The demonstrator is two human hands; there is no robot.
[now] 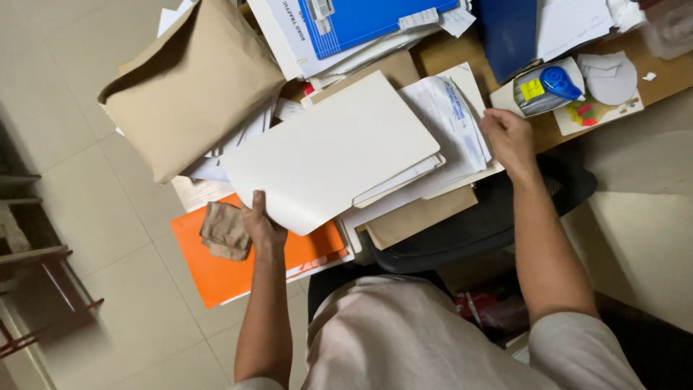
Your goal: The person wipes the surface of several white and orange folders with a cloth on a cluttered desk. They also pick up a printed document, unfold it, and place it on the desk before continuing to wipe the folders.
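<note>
Head view, one entry: left hand (261,225) pinches the near edge of a cream folder (325,148), thumb on top, fingers hidden beneath; the folder lies tilted atop a loose paper stack (447,130). Right hand (509,137) rests on the stack's far side, fingers curled at its edge; whether it grips any sheet cannot be told. Orange folder (224,278) with crumpled brown cloth (225,231) juts past the desk. Risks, as judged: lifting the folder could drag loose sheets floorward; the overhanging brown envelope (191,87) looks ready to slide.
</note>
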